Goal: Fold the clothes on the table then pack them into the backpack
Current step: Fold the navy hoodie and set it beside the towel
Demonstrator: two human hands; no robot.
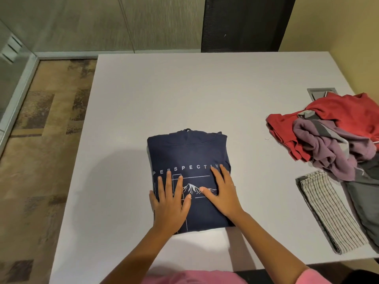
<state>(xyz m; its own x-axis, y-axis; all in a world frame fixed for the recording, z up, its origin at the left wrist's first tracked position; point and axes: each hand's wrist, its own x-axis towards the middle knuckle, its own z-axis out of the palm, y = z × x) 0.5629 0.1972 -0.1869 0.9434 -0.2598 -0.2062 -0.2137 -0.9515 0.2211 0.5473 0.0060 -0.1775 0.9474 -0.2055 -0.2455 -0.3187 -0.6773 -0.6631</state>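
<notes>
left hand: flat, fingers spread, palm down on the near-left part of the navy hoodie; gripping nothing.
right hand: flat too, fingers together, pressing the hoodie's right side; nothing held.
hoodie: folded into a rectangle, print side up, "PERSPECTIVE" text and mountain graphic showing, hood end away from the person; sits centre-near on the white desk.
striped cloth: folded long, near right edge of the desk, well apart from the hoodie.
unfolded pile: purple garment on top of red garment, grey piece beneath, probably trousers; far right.
backpack: out of view.
</notes>
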